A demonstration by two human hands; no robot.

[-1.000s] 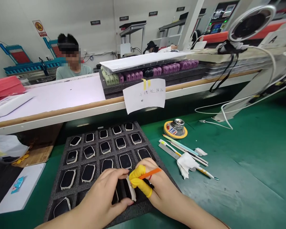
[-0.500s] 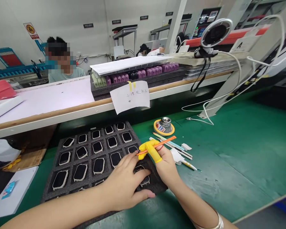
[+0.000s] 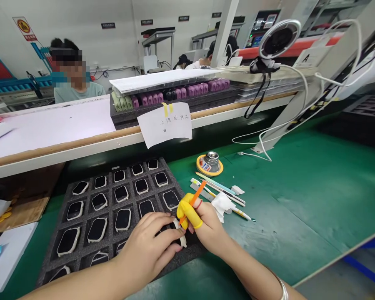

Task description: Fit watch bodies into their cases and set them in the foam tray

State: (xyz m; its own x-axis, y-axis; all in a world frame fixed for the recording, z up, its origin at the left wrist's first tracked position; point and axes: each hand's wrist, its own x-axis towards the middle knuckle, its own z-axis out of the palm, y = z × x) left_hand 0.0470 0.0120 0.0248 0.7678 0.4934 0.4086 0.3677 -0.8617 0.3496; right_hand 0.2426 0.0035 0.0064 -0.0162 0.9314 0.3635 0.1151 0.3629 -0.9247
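In the head view my left hand (image 3: 153, 239) is closed around a pale-framed watch case (image 3: 181, 238) at the right side of a black foam tray (image 3: 110, 203). That watch case is tilted on edge and partly hidden by my fingers. With yellow finger cots on its fingers, my right hand (image 3: 195, 214) pinches a thin orange stick (image 3: 200, 192). The stick slants steeply, its lower end at the watch case. Dark-screened watch cases (image 3: 97, 230) with pale frames lie in the other visible tray compartments.
Right of the tray lie several pens and brushes (image 3: 218, 183), a crumpled white tissue (image 3: 222, 204) and a round metal-topped container (image 3: 210, 163) with a yellow rim. A raised shelf (image 3: 50, 146) runs across the back, with a paper note (image 3: 165, 125) hanging from it. A co-worker (image 3: 78, 79) sits beyond.
My left hand has closed on the watch case and tipped it up. The orange stick has turned from nearly level to steep, its lower end now at the case. The view has shifted slightly.
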